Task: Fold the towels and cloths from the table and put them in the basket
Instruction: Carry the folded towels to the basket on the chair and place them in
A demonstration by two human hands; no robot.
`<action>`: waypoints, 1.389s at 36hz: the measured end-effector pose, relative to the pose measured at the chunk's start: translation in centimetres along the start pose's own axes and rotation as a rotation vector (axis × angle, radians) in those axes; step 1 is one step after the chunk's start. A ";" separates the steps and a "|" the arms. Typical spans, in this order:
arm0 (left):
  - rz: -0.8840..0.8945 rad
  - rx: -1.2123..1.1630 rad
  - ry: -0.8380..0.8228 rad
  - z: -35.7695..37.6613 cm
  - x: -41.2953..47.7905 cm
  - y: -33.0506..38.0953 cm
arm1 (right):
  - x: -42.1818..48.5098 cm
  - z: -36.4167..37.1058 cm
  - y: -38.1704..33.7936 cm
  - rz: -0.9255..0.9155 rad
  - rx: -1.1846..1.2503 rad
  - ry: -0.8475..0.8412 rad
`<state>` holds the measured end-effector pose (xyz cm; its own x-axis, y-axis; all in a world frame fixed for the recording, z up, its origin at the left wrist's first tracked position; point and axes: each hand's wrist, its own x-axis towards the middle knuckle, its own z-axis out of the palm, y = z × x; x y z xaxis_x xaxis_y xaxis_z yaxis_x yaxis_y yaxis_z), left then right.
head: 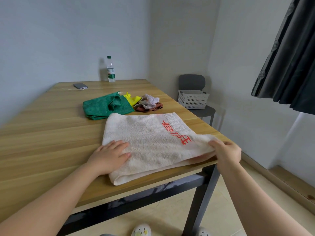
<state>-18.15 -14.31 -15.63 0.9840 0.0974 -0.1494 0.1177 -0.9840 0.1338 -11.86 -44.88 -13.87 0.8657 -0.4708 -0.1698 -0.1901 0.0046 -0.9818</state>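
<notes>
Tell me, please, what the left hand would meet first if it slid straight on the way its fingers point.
Resting on the white towel, the left hand would probably reach its red lettering first.

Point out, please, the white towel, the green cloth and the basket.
white towel [150, 142]: head view, middle of its top layer.
green cloth [97, 109]: head view, its flat left part.
basket [192, 102]: head view, its perforated front wall.

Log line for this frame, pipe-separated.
step: folding white towel | left hand: flat on towel | right hand: pinching towel edge | green cloth: rumpled behind towel | basket: on chair
</notes>
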 end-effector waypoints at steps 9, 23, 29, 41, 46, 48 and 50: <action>0.152 -0.020 0.254 -0.7 -1.6 2.5 | 0.0 0.4 0.4 -0.161 -0.267 -0.015; 0.337 0.109 -0.009 -1.5 -5.4 1.8 | -2.1 -0.4 0.1 0.062 -0.074 -0.186; 0.344 0.165 0.021 -1.2 -7.3 0.9 | -3.9 -0.8 -0.8 0.136 0.230 -0.207; 0.145 -0.412 0.465 -6.6 -9.1 -0.9 | -7.2 -1.2 -3.7 0.164 0.530 -0.388; 0.042 -0.731 0.687 -6.7 -7.5 -2.5 | -6.8 -0.6 -3.4 0.084 0.642 -0.380; 0.013 -0.903 0.729 -6.3 -6.7 -2.8 | -6.5 0.1 -3.2 -0.038 0.569 -0.393; -0.011 -1.035 0.768 -5.8 -5.7 -2.9 | -6.2 0.8 -2.9 -0.252 0.293 -0.387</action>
<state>-23.31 -11.13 -9.47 0.7663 0.5050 0.3971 -0.1649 -0.4429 0.8813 -16.32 -41.21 -10.04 0.9854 -0.1303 0.1093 0.1347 0.2048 -0.9695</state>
